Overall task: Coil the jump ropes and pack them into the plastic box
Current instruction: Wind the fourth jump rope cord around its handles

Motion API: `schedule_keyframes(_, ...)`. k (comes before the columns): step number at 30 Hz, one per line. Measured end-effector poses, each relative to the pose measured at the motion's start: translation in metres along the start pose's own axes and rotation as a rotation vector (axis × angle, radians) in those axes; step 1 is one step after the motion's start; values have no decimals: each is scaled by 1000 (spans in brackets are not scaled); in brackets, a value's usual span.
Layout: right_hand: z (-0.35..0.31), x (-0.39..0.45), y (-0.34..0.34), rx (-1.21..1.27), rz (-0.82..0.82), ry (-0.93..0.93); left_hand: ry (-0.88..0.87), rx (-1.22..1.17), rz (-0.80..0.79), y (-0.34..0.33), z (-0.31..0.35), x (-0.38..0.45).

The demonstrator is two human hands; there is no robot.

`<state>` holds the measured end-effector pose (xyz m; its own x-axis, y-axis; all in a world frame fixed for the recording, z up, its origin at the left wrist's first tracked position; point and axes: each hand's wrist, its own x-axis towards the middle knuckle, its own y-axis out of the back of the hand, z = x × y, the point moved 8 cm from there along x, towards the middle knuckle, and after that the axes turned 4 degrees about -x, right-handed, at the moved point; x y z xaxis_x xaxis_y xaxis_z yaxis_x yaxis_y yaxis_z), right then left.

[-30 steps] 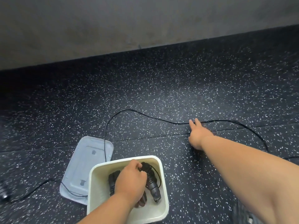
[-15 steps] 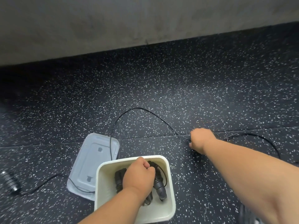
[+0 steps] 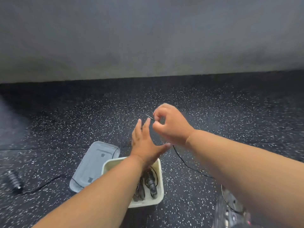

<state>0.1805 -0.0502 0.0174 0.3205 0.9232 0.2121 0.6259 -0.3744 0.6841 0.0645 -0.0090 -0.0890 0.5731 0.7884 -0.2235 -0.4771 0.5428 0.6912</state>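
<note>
I note motion blur across the whole head view, heaviest at the lower right, where a dark patterned shape (image 3: 230,211) at the frame edge cannot be identified. My left forearm crosses over the white plastic box (image 3: 160,181) and hides its left half, so I can only account for part of its contents: coiled jump ropes (image 3: 150,182) with dark ribbed handles lie inside, toward the right wall. The loose jump rope (image 3: 182,159) is thin and black and hard to follow against the speckled black floor (image 3: 65,122); I lose it behind both hands and under my right forearm. My right hand (image 3: 171,124) is raised beyond the box, fingers curled, pinching the rope near the fingertips, where a short loop of cord shows. From below that hand the rope drops down and to the right across the floor. My left hand (image 3: 145,143) is open, fingers straight and thumb spread, held just beside the right hand and above the far rim of the box; whether it touches the rope I cannot tell. A grey lid (image 3: 92,165) lies flat on the floor against the box's left side, with cord crossing its near corner. A separate ribbed handle (image 3: 14,181) rests on the floor at far left, its cord trailing toward the lid.
</note>
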Motion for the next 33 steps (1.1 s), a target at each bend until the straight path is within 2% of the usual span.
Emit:
schedule_keyframes(3,-61,-5,30,136,62,15,-100,-9,112,23,46,-17)
schedule_keyframes(4,-76,-8,41,181,86,-3,-119,-107,111,30,61,-27)
schedule_keyframes(6,-100,-16,67,254,144,-41,-119,-474,28,39,84,-51)
schedule_keyframes(9,-115,-24,106,435,237,-142,-92,-868,-250,37,122,-96)
schedule_keyframes(11,-126,-29,119,728,273,-238,-122,-881,-382,35,143,-126)
schedule_keyframes(13,-149,-34,111,1106,189,-323,-145,-787,-364,40,154,-141)
schedule_keyframes(15,-179,-37,109,1259,82,-318,-125,-705,-266,53,159,-148)
schedule_keyframes(17,-203,-43,125,1248,46,-255,-142,-675,-130,78,162,-151)
schedule_keyframes(19,-209,-49,149,1166,76,-205,-105,-809,-49,104,163,-152)
schedule_keyframes(22,-191,-71,160,1047,14,-218,-141,-1034,-73,140,189,-159)
schedule_keyframes(25,-160,-107,125,1066,-225,-235,-148,-1294,-145,157,212,-165)
schedule_keyframes(27,-147,-136,94,946,-418,-251,-119,-1394,-138,164,213,-164)
schedule_keyframes(28,-141,-146,84,866,-460,-273,-105,-1417,-99,170,209,-162)
schedule_keyframes(30,-128,-149,81,804,-370,-348,-85,-1466,-20,185,195,-152)
schedule_keyframes(33,-122,-134,106,877,-69,-397,-43,-1360,-1,194,169,-138)
